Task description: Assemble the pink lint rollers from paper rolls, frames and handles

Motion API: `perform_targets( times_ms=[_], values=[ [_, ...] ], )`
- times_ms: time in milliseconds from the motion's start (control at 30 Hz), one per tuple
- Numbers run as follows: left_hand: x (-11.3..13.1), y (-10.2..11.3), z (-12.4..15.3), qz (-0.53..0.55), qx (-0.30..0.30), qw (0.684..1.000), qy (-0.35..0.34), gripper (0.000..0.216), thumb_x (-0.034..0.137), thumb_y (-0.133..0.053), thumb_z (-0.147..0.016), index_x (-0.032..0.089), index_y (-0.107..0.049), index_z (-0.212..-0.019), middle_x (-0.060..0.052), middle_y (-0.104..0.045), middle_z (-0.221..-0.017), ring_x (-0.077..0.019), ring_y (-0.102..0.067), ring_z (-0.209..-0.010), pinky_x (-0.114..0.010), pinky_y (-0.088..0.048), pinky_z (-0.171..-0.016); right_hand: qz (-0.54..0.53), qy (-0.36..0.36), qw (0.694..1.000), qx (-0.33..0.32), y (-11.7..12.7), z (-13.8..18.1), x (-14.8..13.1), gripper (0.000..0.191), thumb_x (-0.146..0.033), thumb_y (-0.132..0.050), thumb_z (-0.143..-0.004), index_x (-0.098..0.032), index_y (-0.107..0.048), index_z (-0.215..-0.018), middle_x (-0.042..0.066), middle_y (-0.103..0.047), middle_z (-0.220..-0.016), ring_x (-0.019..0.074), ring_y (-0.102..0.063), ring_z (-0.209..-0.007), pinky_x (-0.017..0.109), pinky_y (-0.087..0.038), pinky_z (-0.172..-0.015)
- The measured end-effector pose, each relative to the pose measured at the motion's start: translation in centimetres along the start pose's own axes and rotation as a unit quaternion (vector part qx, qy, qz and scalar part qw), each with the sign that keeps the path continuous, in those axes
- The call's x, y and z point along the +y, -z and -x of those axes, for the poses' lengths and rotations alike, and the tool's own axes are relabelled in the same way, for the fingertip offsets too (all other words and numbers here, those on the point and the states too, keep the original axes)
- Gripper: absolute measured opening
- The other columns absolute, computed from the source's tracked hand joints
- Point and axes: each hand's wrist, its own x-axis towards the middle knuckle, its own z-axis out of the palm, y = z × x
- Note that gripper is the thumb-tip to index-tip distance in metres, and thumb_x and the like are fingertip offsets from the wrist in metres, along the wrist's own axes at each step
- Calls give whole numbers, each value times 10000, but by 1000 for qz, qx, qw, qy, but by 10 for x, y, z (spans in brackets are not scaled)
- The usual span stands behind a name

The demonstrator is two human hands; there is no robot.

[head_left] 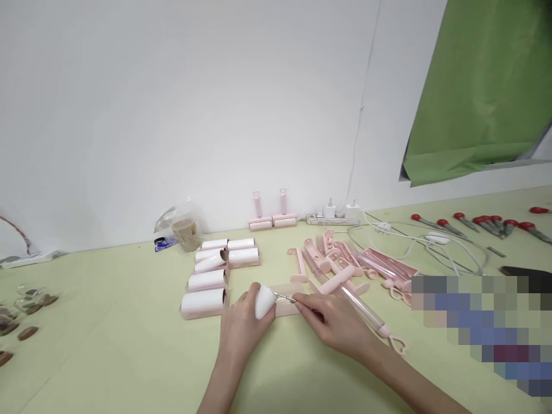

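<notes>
My left hand (242,322) is wrapped round a white lint-roller roll (264,303), tilted with one end turned to the right. Between the fingers of my right hand (336,322) is a thin metal tool (284,296) whose exact kind I cannot make out; its tip meets the edge of the roll. Behind both hands lies a clear plastic case (288,307), partly hidden. White rolls (203,301) in pale trays sit in rows left of my hands. Pink roller handles and parts (336,280) are heaped to the right, near my right hand.
Two upright pink lint rollers (283,220) and a power strip (332,219) stand against the wall. A tape roll in a plastic bag (186,234) is at the back left. White cables (431,238) and several red-ended tools (491,224) lie on the right. Brown-based clear domes (32,302) sit far left.
</notes>
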Motion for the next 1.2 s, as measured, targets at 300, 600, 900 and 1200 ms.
perform_targets(
  times_ms=[300, 600, 900, 1200],
  values=[
    [1, 2, 2, -48, -5, 999, 7, 186, 348, -466, -747, 254, -480, -906, -1, -655, -688, -217, -626, -636, -229, -210, -434, 45, -50, 997, -26, -1, -2, 9, 332, -255, -297, -872, -196, -590, -728, 13, -630, -596, 148, -563, -531, 228, -266, -477],
    [8, 12, -7, 59, 26, 998, 20, 377, 413, -499, -713, 227, -411, -1028, -20, -649, -813, -234, -625, -733, -250, -358, -522, -357, -65, 925, 114, 20, -33, 21, 210, -389, -428, -835, -230, -534, -919, 39, -580, -936, 171, -546, -881, 279, -432, -747],
    [28, 18, -37, 356, 26, 931, -73, 261, 283, -491, -737, 233, -445, -988, 3, -592, -828, -184, -580, -736, -254, -409, -613, -490, -27, 855, 170, 8, -64, 7, 243, -393, -513, -793, -212, -589, -936, 68, -596, -984, 199, -540, -961, 347, -416, -847],
    [46, 16, -55, 561, 99, 820, -59, 249, 389, -467, -790, 218, -346, -925, -18, -549, -845, -140, -561, -769, -254, -450, -677, -508, -58, 859, 19, -37, -56, 17, 354, -403, -601, -711, -188, -565, -991, 61, -655, -847, 226, -606, -844, 393, -460, -775]
  ],
)
